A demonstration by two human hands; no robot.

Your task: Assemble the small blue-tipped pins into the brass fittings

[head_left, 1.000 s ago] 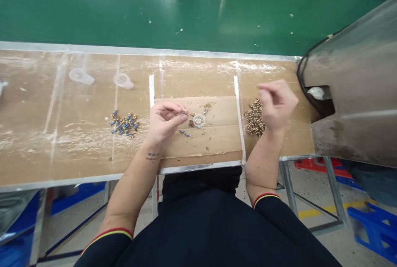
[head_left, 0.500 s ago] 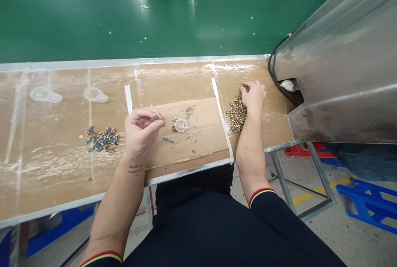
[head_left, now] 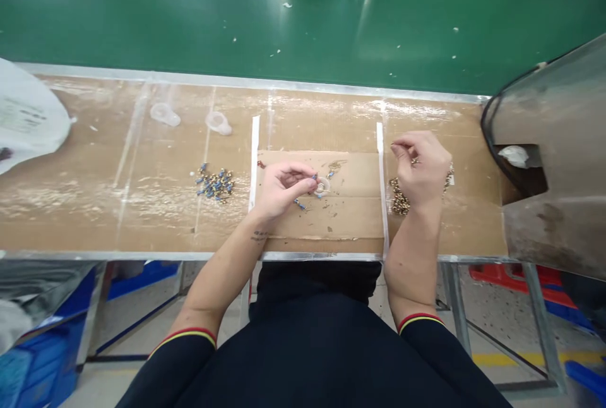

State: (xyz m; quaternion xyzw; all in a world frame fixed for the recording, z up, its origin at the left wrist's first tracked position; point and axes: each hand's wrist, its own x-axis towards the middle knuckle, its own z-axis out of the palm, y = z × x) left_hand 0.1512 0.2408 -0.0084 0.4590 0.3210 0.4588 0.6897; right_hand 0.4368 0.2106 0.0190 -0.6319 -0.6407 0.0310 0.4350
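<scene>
My left hand [head_left: 286,191] is above the cardboard sheet, thumb and forefinger pinched on a small blue piece [head_left: 315,177]. Just beyond those fingertips stands a small clear round cup [head_left: 324,187], partly hidden by them. A few blue-and-brass pieces [head_left: 300,204] lie near the cup. My right hand [head_left: 423,165] hovers over a pile of small brass pieces [head_left: 400,201] and hides much of it. Its thumb and forefinger are pressed together; what they hold, if anything, is too small to make out. Left of my left hand lies a pile of blue-and-brass pieces [head_left: 215,184].
Two clear plastic scoop-like cups [head_left: 218,122] lie at the back left of the bench. A white bag [head_left: 31,114] is at the far left edge. A metal housing [head_left: 563,162] with a black cable borders the right. Behind the bench runs a green surface [head_left: 331,23].
The view has swung left, bringing the white bag in. My right hand has come up off the brass pile and leftward. My left hand has moved closer to the cup, still pinching the blue piece.
</scene>
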